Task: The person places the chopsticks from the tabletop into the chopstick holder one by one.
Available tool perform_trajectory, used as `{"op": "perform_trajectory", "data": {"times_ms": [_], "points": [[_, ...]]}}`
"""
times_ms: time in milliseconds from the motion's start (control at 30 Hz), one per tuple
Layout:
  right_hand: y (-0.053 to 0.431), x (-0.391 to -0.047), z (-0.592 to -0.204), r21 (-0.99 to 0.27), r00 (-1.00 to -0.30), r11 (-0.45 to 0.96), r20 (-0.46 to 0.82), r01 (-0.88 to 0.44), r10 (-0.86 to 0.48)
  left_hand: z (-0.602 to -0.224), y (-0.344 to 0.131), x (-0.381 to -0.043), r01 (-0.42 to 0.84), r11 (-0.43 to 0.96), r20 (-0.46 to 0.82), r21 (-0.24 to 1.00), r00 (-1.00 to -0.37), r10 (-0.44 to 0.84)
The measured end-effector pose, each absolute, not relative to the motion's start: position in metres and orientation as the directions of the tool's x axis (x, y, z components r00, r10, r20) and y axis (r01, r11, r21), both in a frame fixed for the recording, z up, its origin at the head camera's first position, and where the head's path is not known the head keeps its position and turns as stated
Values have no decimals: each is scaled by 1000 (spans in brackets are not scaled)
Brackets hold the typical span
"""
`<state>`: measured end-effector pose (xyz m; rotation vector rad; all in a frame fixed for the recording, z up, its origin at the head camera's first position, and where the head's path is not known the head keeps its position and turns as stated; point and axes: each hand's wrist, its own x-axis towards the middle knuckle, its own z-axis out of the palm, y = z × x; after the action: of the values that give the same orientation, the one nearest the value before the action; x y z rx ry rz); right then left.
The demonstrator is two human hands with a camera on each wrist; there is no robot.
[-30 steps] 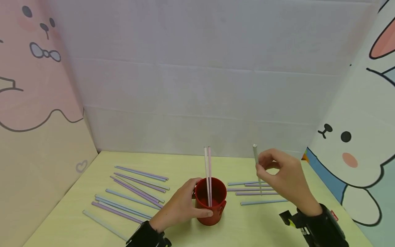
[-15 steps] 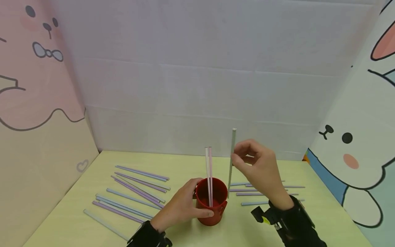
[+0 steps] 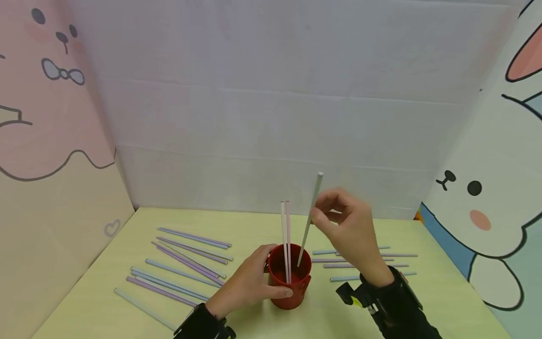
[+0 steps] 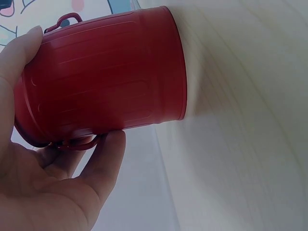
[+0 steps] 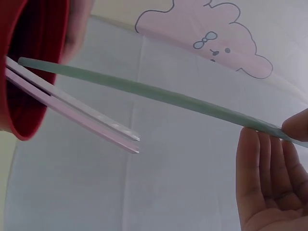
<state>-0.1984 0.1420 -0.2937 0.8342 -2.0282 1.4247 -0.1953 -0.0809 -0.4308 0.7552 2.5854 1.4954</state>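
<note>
My left hand (image 3: pixel 254 285) grips a small red bucket (image 3: pixel 290 301) with side handles, standing upright on the table. Its thumb lies across the front, the other fingers behind; the left wrist view shows a finger by one handle. A white straw (image 3: pixel 283 221) and a pink straw (image 3: pixel 288 221) stand together inside the bucket. Thumb and fingertips of my right hand (image 3: pixel 349 230) pinch a pale green straw (image 3: pixel 309 214) near its upper part. The green straw slants, its lower end within the bucket's mouth, apart from the other two in the right wrist view.
Several purple, blue and green straws (image 3: pixel 182 270) lie in a loose fan on the left of the pale yellow table (image 3: pixel 237 325). More straws (image 3: pixel 360 266) lie to the right, partly under my right forearm. A white backdrop (image 3: pixel 271 122) closes the rear.
My right hand has carried the green straw leftward from above the right-hand straws, and its lower end has moved from outside the bucket to inside the mouth. My left hand and bucket stay put.
</note>
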Motion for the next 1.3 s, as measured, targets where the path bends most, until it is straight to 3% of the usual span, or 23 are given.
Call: {"op": "perform_trajectory", "data": {"times_ms": [367, 667, 1033, 1300], "points": [[128, -187, -333, -769, -831, 315, 516, -556, -207, -432, -81, -195, 402, 431, 199, 808, -875, 442], [134, -213, -378, -788, -857, 337, 481, -515, -183, -430, -82, -194, 405, 422, 205, 811, -872, 444], [136, -198, -358, -735, -834, 403, 527, -545, -166, -433, -82, -196, 412, 398, 222, 820, -869, 443], [177, -213, -366, -530, -716, 504, 626, -682, -311, -434, -82, -196, 404, 392, 215, 826, -870, 444]]}}
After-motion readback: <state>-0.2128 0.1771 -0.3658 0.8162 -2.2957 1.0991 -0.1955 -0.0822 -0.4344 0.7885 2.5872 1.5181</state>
